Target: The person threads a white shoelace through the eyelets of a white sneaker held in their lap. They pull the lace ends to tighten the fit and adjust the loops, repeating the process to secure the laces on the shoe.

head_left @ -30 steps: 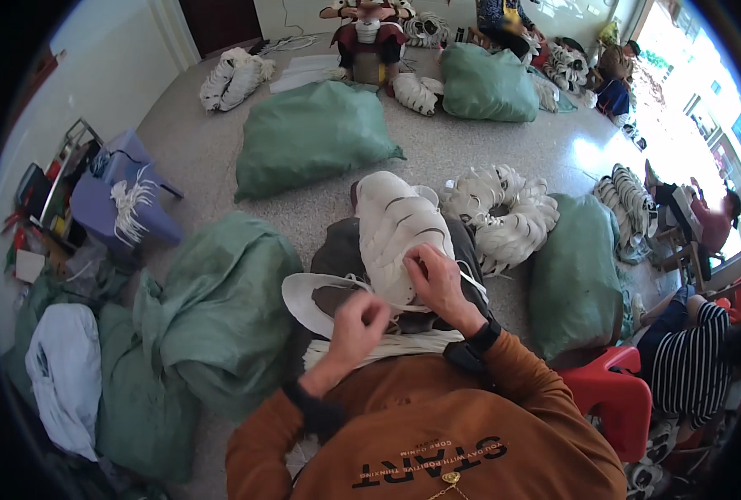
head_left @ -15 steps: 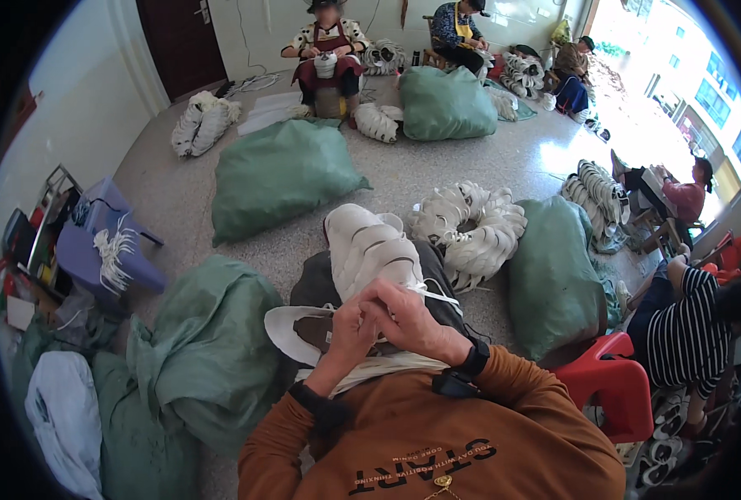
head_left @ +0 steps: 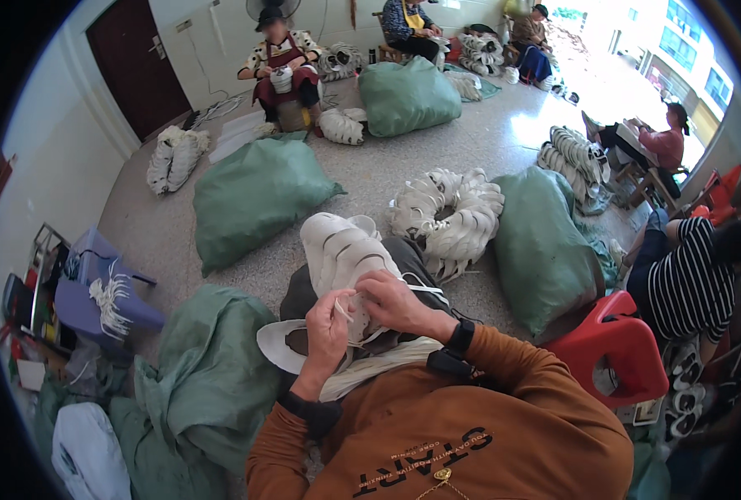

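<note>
A nested stack of white shoe uppers (head_left: 337, 242) lies across my lap. Another white shoe upper (head_left: 280, 347), its dark inside showing, sits at the near end under my hands. My left hand (head_left: 327, 333) is closed in a pinch on a white shoelace (head_left: 342, 310), whose end sticks out beside the fingers. Just to its right, my right hand (head_left: 397, 302) has its fingers bent and pressed onto the near upper by the lace area; the fingertips are partly hidden. A bundle of white laces (head_left: 379, 368) rests across my lap against my brown sweatshirt.
A ring of white uppers (head_left: 447, 218) lies on the floor ahead. Full green sacks (head_left: 258, 200) stand around me, one (head_left: 545, 250) at the right. A red plastic stool (head_left: 612, 350) is at my right, a purple chair (head_left: 104, 287) with laces at left. Several people sit working farther off.
My hands were close together over the upper; now they are apart, the left slightly left with the lace showing in its fingers. The whole view has shifted a little.
</note>
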Demonstrator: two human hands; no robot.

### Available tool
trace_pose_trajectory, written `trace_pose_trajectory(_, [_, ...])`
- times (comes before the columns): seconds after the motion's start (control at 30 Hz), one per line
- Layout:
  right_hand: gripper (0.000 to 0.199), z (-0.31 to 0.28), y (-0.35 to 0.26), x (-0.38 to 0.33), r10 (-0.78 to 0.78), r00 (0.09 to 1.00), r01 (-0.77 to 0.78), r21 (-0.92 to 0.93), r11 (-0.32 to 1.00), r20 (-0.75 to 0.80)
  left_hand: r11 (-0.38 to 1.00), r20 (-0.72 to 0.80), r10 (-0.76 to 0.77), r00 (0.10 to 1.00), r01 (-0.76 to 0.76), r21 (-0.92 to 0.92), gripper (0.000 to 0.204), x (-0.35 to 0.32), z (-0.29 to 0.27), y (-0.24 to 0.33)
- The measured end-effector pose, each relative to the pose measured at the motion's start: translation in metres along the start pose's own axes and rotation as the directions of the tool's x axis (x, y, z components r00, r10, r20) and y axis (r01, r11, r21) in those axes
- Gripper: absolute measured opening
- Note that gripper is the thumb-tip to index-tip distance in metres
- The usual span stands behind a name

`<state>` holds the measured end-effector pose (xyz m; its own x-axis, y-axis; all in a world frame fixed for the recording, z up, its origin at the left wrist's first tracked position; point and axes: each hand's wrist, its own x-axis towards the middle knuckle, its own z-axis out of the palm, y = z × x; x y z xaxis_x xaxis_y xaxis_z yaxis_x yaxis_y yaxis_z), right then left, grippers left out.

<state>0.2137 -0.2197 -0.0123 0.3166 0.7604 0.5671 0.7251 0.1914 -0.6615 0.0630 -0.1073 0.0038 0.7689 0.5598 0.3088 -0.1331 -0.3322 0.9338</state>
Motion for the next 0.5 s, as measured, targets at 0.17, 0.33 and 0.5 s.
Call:
trace_pose_trajectory(0.17, [0.013, 0.004, 0.012, -0.004, -0.015, 1.000, 0.015, -0.017, 1.000, -0.011, 0.984, -0.029, 0.019, 0.999, -0.024, -0.179, 0.027, -0.003, -0.028, 0.068])
trace_pose_trajectory(0.33, [0.013, -0.005, 0.006, 0.019, 0.076, 0.995, -0.078, 0.022, 0.997, 0.065, 0.920, -0.089, 0.076, 0.993, -0.104, -0.378, 0.026, -0.013, -0.064, 0.109])
trace_pose_trajectory(0.5, [0.020, -0.081, -0.061, 0.070, 0.254, 0.967, -0.235, 0.507, 0.829, 0.033, 0.919, -0.130, -0.195, 0.972, 0.135, -0.370, 0.021, -0.014, -0.069, 0.077])
